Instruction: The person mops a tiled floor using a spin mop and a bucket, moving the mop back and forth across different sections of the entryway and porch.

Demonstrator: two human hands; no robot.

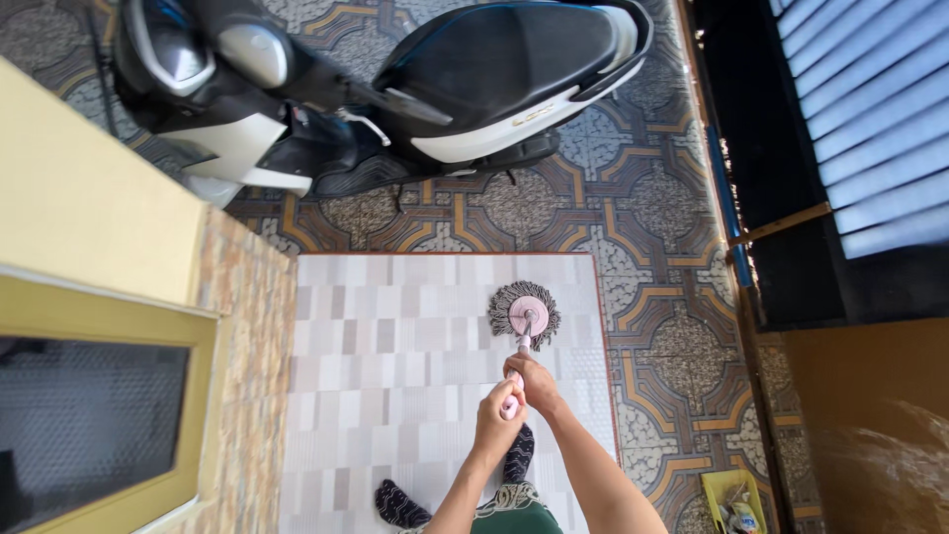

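Top-down head view. Both hands grip a pink mop handle (pixel 516 368). Left hand (pixel 497 419) is closed around the lower end of the handle, fingers wrapped. Right hand (pixel 535 383) is closed on the handle just above it, touching the left hand. The round mop head (pixel 524 313), pink disc with a grey string fringe, lies flat on the pale grey tiled floor (pixel 395 356), near that patch's far right corner, just inside its right edge. The person's feet in dark patterned socks (pixel 400 504) stand on the same patch at its near edge.

Past the far edge of the pale patch, patterned floor tiles (pixel 633 218) carry a parked black-and-white scooter (pixel 395 89), well apart from the mop head. A yellow wall with a framed dark window (pixel 89 425) runs along the left. A small yellow bin (pixel 733 499) sits on the patterned tiles at bottom right. Blue corrugated panel (pixel 870 109) at top right.
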